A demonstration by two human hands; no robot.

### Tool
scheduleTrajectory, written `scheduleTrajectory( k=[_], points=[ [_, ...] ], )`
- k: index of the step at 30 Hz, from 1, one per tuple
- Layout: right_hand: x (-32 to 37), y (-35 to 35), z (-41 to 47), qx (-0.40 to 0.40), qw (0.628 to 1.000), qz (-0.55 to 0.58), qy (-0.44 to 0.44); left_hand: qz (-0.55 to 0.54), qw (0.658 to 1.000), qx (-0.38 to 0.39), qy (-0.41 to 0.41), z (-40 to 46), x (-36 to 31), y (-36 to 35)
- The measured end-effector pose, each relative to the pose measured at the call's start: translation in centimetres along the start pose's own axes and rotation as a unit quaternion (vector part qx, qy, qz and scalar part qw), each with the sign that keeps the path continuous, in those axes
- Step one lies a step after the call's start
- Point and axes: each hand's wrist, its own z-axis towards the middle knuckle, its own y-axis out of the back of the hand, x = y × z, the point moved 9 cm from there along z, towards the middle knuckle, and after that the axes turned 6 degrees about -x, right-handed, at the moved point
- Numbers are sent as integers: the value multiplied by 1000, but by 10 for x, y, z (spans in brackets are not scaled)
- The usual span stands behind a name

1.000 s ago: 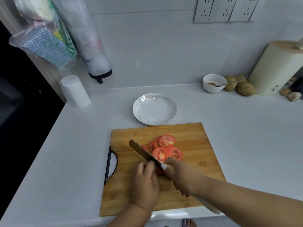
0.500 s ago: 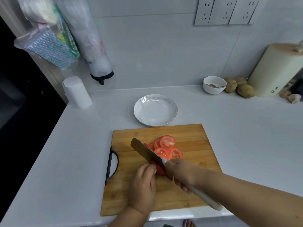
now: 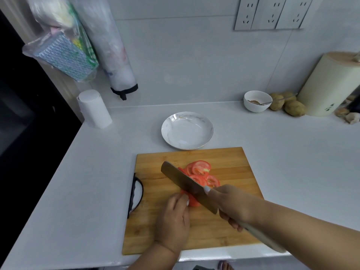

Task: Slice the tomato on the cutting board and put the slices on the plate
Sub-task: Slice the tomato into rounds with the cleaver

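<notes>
A wooden cutting board lies on the white counter near its front edge. Several red tomato slices are fanned out on the board's middle. My left hand holds the last uncut piece of tomato with its fingertips. My right hand grips the pale handle of a knife, whose wide blade is raised and tilted over the tomato piece, hiding part of the slices. A white marbled plate stands just behind the board with nothing on it.
A white paper roll stands at the back left. At the back right are a small white bowl with a spoon, some potatoes and a cream canister. Bags hang on the wall at the upper left.
The knife blade has lifted off the tomato and tilted up flatter. My left hand has drawn slightly back and left along the tomato piece. The slices stayed in place.
</notes>
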Motion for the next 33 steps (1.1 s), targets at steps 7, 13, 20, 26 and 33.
scheduleTrajectory(
  k=[7,13,20,26,33],
  points=[
    [-14,9,-25,-9,1000,-14,-7,-2,1000,5,3,0,2,-2],
    [-17,8,-26,-10,1000,-25,-12,14,1000,21,12,1,1,-4],
    [-13,4,-17,-5,998,-69,-12,29,999,37,18,2,1,-5],
    [-5,1,-10,-1,998,-62,1,21,999,38,16,3,1,-4],
    [-3,-9,10,-1,998,-60,-2,11,999,32,17,3,2,-4]
  ],
)
